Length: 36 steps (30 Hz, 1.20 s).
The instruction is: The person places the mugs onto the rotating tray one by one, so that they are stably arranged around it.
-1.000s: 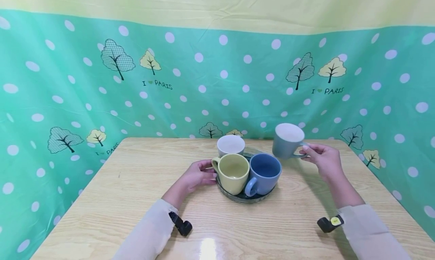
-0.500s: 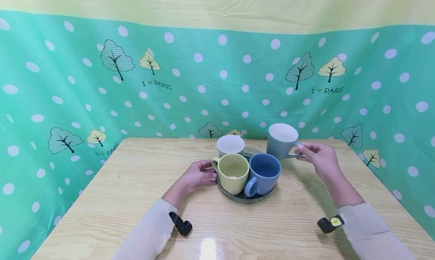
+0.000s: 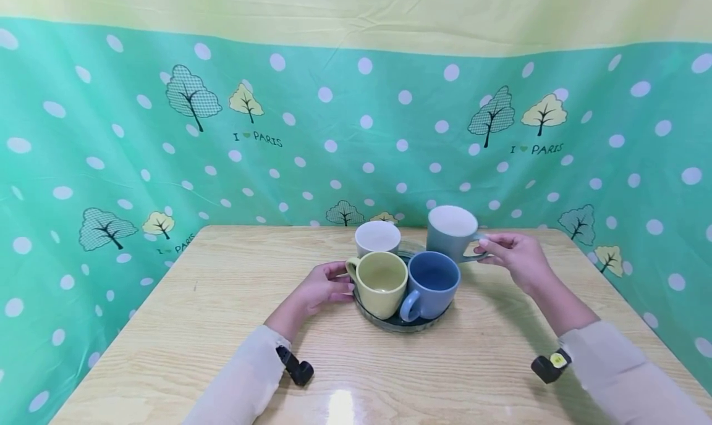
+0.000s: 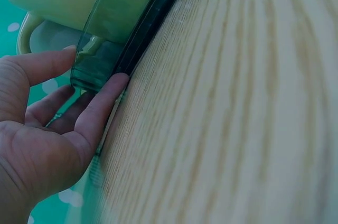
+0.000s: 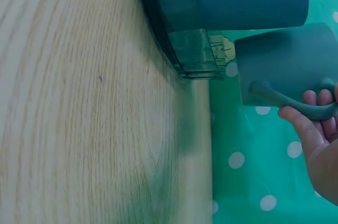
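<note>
My right hand (image 3: 520, 258) holds a grey-green mug (image 3: 449, 236) with a white inside by its handle. The right wrist view has this mug (image 5: 288, 65) raised off the table, apart from the see-through tray's wall (image 5: 193, 49). The round dark-green tray (image 3: 397, 326) bears a yellow mug (image 3: 378, 295), a blue mug (image 3: 439, 289) and, behind them, a white-inside mug (image 3: 378, 236), partly hidden. Beside the yellow mug's handle, my left hand (image 3: 322, 286) touches the tray's left side. Its fingers (image 4: 100, 108) lie against the tray's outer wall in the left wrist view.
The wooden table (image 3: 222, 326) extends around the tray. Behind it hangs a green dotted curtain (image 3: 356, 128) with tree prints. A black wrist camera (image 3: 297, 368) sits at the left cuff, another camera (image 3: 550, 364) at the right.
The right hand has carried the grey-green mug leftward, towards the back right of the tray. The mug is slightly lower now. The left hand and the mugs on the tray have stayed put.
</note>
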Each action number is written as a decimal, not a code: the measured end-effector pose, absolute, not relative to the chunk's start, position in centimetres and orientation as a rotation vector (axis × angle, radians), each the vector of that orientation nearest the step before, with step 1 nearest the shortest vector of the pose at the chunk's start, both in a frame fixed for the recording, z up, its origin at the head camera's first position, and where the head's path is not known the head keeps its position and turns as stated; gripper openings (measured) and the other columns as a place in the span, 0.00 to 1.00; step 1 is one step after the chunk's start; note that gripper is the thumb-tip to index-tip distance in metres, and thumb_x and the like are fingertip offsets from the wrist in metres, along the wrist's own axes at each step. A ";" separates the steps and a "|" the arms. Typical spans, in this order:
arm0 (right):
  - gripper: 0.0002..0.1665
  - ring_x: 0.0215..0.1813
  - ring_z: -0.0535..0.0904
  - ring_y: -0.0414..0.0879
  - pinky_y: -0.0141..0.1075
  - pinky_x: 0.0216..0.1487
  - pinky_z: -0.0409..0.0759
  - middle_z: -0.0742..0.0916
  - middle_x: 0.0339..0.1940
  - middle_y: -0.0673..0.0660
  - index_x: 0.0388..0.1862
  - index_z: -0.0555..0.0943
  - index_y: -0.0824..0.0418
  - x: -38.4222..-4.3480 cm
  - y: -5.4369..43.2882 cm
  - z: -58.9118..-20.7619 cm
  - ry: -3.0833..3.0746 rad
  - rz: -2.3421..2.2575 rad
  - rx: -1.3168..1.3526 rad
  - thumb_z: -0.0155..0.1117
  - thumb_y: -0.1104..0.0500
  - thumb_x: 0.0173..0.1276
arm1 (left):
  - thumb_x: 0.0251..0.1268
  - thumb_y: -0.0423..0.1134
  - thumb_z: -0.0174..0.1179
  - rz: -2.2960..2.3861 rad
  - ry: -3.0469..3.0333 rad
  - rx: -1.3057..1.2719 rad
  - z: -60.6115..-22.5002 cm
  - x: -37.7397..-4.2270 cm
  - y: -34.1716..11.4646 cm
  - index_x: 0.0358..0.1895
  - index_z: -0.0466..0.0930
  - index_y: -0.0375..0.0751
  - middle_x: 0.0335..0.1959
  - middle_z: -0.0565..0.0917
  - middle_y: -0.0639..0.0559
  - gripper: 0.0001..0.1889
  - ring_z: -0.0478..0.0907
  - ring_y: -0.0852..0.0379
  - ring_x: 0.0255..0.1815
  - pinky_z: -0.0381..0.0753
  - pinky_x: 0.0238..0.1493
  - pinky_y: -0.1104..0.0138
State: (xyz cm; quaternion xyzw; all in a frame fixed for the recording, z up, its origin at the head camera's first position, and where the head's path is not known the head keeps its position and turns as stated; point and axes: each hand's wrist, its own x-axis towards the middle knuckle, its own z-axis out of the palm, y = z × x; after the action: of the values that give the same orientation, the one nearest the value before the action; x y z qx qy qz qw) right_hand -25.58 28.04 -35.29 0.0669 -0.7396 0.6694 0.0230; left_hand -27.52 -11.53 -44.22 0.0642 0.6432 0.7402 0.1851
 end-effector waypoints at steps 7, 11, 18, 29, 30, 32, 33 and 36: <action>0.23 0.43 0.86 0.45 0.38 0.47 0.86 0.89 0.35 0.50 0.52 0.77 0.77 -25.9 27.5 -35.3 -2.372 1.980 0.224 0.66 0.59 0.69 | 0.58 0.16 0.57 2.085 1.813 0.175 -44.1 -27.4 -11.4 0.69 0.63 0.28 0.64 0.71 0.33 0.32 0.76 0.45 0.57 0.85 0.52 0.53; 0.26 0.42 0.87 0.45 0.38 0.46 0.86 0.89 0.35 0.51 0.54 0.73 0.82 -26.2 27.2 -35.6 -2.365 1.999 0.258 0.65 0.60 0.69 | 0.58 0.17 0.57 2.078 1.815 0.185 -44.0 -27.5 -11.4 0.69 0.63 0.28 0.65 0.70 0.33 0.32 0.76 0.45 0.57 0.84 0.52 0.53; 0.25 0.41 0.87 0.45 0.39 0.46 0.87 0.89 0.35 0.55 0.53 0.73 0.84 -26.7 26.8 -35.8 -2.376 2.009 0.282 0.65 0.62 0.69 | 0.59 0.17 0.56 2.072 1.805 0.193 -44.1 -27.5 -11.5 0.69 0.61 0.27 0.66 0.68 0.31 0.32 0.76 0.46 0.57 0.84 0.53 0.53; 0.25 0.40 0.87 0.47 0.39 0.47 0.86 0.89 0.37 0.60 0.54 0.72 0.84 -27.4 26.2 -36.4 -2.393 2.010 0.334 0.63 0.63 0.70 | 0.59 0.17 0.56 2.082 1.811 0.192 -44.0 -27.4 -11.5 0.69 0.62 0.27 0.65 0.69 0.32 0.32 0.75 0.44 0.58 0.84 0.53 0.53; 0.25 0.40 0.87 0.47 0.39 0.47 0.86 0.88 0.37 0.59 0.54 0.72 0.84 -27.5 26.1 -36.5 -2.392 2.014 0.339 0.63 0.63 0.70 | 0.58 0.17 0.56 2.083 1.808 0.188 -44.0 -27.4 -11.5 0.69 0.62 0.27 0.65 0.69 0.32 0.32 0.75 0.44 0.58 0.84 0.53 0.53; 0.24 0.40 0.87 0.48 0.40 0.48 0.86 0.89 0.37 0.59 0.53 0.74 0.83 -27.7 25.8 -36.7 -2.386 2.030 0.345 0.63 0.63 0.70 | 0.59 0.17 0.56 2.080 1.807 0.200 -44.0 -27.4 -11.6 0.69 0.62 0.27 0.66 0.69 0.32 0.32 0.75 0.44 0.59 0.84 0.53 0.52; 0.23 0.40 0.87 0.49 0.41 0.48 0.86 0.89 0.36 0.58 0.53 0.74 0.83 -27.8 25.8 -36.7 -2.384 2.037 0.347 0.63 0.63 0.70 | 0.59 0.17 0.56 2.079 1.809 0.201 -44.0 -27.4 -11.6 0.69 0.62 0.27 0.66 0.69 0.32 0.32 0.75 0.44 0.58 0.84 0.53 0.52; 0.18 0.40 0.87 0.49 0.40 0.48 0.86 0.89 0.36 0.56 0.50 0.78 0.79 -28.0 25.7 -37.0 -2.359 2.071 0.352 0.63 0.64 0.70 | 0.59 0.17 0.56 2.073 1.804 0.209 -44.0 -27.4 -11.5 0.69 0.61 0.26 0.66 0.68 0.31 0.32 0.76 0.46 0.57 0.84 0.54 0.52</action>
State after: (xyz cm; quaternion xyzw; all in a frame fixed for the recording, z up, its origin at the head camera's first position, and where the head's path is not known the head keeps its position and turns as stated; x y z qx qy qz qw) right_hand -28.00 25.70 -36.99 0.1113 -0.7468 0.6557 -0.0083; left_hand -27.37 -11.53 -43.98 0.0745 0.6424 0.7383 0.1914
